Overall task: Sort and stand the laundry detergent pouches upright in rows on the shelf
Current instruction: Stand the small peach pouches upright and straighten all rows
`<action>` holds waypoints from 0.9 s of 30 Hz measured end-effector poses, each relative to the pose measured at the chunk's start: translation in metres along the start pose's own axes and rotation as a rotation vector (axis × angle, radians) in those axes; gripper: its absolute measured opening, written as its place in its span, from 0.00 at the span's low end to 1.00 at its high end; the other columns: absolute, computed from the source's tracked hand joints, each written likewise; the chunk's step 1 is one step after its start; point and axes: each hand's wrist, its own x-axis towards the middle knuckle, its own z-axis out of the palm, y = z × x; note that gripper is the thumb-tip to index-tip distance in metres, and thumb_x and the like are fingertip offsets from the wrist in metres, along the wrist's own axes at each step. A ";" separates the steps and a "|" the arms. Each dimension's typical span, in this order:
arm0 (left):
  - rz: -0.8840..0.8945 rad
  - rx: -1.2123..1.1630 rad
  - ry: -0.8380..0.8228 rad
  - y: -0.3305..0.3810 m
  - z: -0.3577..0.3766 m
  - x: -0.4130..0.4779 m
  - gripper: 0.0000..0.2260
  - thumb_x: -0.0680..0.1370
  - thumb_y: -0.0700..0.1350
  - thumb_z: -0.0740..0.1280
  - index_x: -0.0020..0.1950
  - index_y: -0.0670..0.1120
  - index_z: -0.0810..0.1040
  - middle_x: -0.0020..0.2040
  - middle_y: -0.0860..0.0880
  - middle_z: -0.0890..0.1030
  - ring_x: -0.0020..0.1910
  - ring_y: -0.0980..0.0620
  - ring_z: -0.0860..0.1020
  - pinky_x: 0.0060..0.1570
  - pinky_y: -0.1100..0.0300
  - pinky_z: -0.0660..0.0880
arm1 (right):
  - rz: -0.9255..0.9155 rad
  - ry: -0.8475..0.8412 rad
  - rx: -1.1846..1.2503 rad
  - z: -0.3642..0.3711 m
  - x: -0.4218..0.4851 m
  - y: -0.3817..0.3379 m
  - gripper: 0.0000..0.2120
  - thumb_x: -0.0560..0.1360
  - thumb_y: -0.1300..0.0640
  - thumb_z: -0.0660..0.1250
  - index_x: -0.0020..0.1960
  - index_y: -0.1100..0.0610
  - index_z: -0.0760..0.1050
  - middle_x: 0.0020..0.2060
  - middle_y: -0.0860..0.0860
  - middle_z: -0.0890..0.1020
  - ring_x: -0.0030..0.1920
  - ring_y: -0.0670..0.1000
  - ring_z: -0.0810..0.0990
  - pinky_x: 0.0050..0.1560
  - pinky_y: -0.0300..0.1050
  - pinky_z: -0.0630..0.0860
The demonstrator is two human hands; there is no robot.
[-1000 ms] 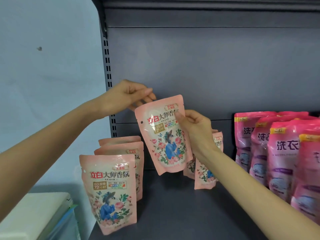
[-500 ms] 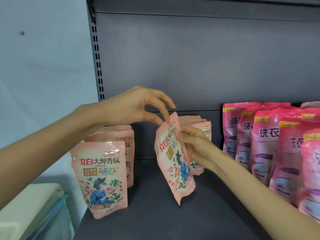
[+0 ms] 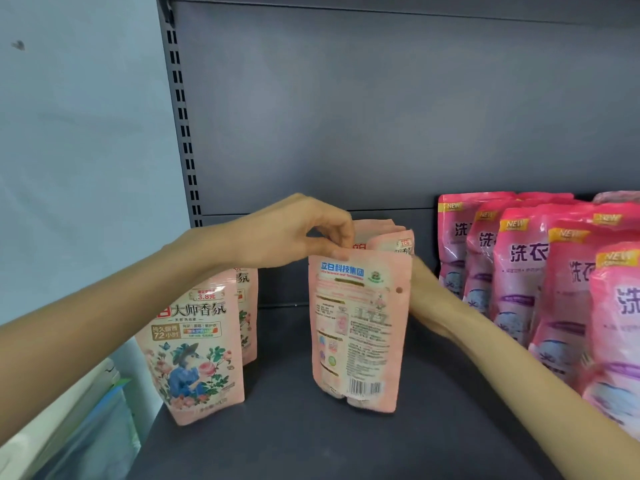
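We find the pale pink pouch point(image 3: 360, 327) near the middle of our view, upright, with its base on the dark shelf floor point(image 3: 284, 441) and its printed back, barcode low down, turned toward us. Our left hand point(image 3: 291, 233) comes in from eight o'clock and pinches the pouch's top edge at its eleven o'clock corner between thumb and forefinger, the other fingers curled above. Our right hand point(image 3: 427, 299) reaches in from four o'clock and lies at the pouch's three o'clock edge. Its fingers pass behind the pouch, so we cannot tell whether they grasp it or only steady it. Just behind the pouch, at twelve o'clock, the tops of two more pale pouches point(image 3: 384, 237) show upright near the grey back panel point(image 3: 346, 116). At nine o'clock of the held pouch, apart from it, a floral-front pouch point(image 3: 197, 358) stands facing us, with a second floral pouch point(image 3: 249, 323) just behind it, both partly covered by our left forearm. At three o'clock, beyond our right arm, bright pink pouches point(image 3: 519, 271) stand in packed rows. A slotted upright point(image 3: 180, 116) bounds the shelf at ten o'clock, with a pale blue wall point(image 3: 79, 150) left of it. At seven o'clock lie pale and blue-green things point(image 3: 76, 427) we cannot make out.
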 end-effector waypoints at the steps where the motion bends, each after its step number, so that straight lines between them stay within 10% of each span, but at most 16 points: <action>1: -0.014 -0.012 -0.002 -0.001 0.000 0.000 0.01 0.75 0.44 0.68 0.45 0.48 0.79 0.42 0.59 0.81 0.44 0.62 0.78 0.46 0.71 0.73 | -0.049 0.063 -0.022 -0.006 0.002 -0.003 0.10 0.75 0.67 0.64 0.41 0.56 0.80 0.31 0.42 0.83 0.33 0.37 0.79 0.34 0.31 0.74; 6: -0.075 0.004 -0.042 -0.005 0.008 0.003 0.01 0.75 0.43 0.68 0.45 0.47 0.79 0.42 0.56 0.81 0.42 0.62 0.78 0.42 0.73 0.73 | -0.304 0.237 -0.356 -0.042 0.023 -0.016 0.04 0.75 0.56 0.67 0.42 0.50 0.79 0.36 0.41 0.83 0.39 0.40 0.80 0.40 0.31 0.74; 15: -0.196 0.008 -0.124 -0.015 0.002 0.006 0.04 0.74 0.44 0.69 0.46 0.53 0.77 0.45 0.56 0.82 0.43 0.63 0.79 0.45 0.71 0.75 | -0.074 -0.065 -0.899 -0.071 0.057 -0.020 0.06 0.75 0.55 0.68 0.46 0.57 0.80 0.44 0.49 0.82 0.46 0.48 0.78 0.45 0.39 0.72; 27: -0.290 0.084 -0.104 -0.016 0.003 0.000 0.06 0.74 0.42 0.71 0.39 0.52 0.78 0.38 0.55 0.82 0.37 0.58 0.80 0.37 0.70 0.76 | -0.185 0.156 -1.227 -0.039 0.069 -0.021 0.10 0.74 0.48 0.68 0.51 0.51 0.80 0.47 0.48 0.82 0.50 0.53 0.78 0.50 0.45 0.66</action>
